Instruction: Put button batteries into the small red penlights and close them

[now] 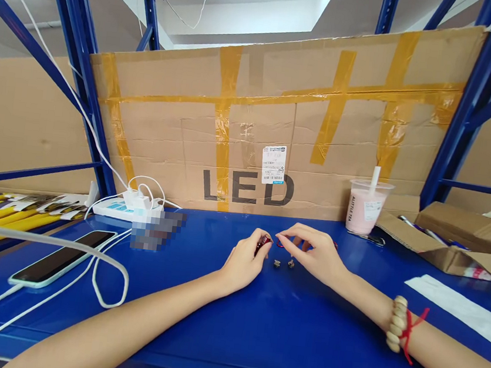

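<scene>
My left hand [243, 260] is closed around a small, shiny dark-red piece [262, 243], most of it covered by the fingers. Close by on the right, my right hand [313, 251] has its thumb and forefinger drawn together in a pinch. Whatever lies between those fingertips is too small to name. Bits of red [280, 244] show behind the right hand, partly hidden by it. Below the fingers, two small metallic pieces, one on the left [276, 264] and one on the right [291, 263], lie on the blue tabletop [228, 335].
At left, a phone [63, 261] lies among white cables near a power strip [129, 209]. Behind stands a large cardboard sheet [166, 134]. A pink drink cup [364, 209], an open cardboard box [454, 252] and a white strip [462, 306] are on the right.
</scene>
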